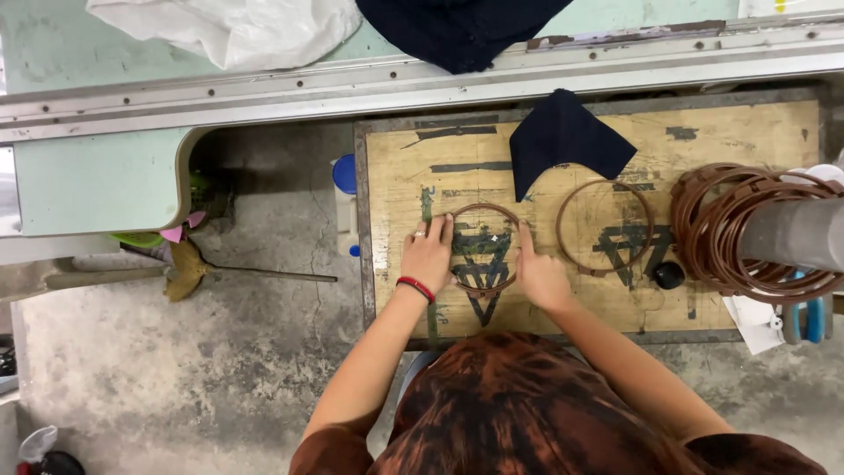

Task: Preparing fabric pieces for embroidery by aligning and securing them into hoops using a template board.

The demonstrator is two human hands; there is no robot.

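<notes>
A brown ring hoop (485, 211) lies flat on a worn wooden board (721, 132). My left hand (429, 255) rests on the hoop's left rim, fingers spread; it wears a ring and a red wristband. My right hand (538, 271) presses the hoop's right rim with the index finger stretched out. A second brown hoop (605, 227) lies just right of my right hand. A dark navy fabric piece (563, 134) lies above the hoops, overlapping the second one's top edge.
A stack of several brown hoops (716, 224) hangs on a grey pole (796, 233) at the right. A small black knob (668, 275) sits beside it. White cloth (229, 26) and dark cloth (457, 31) lie on the far table. Concrete floor (176, 369) spreads to the left.
</notes>
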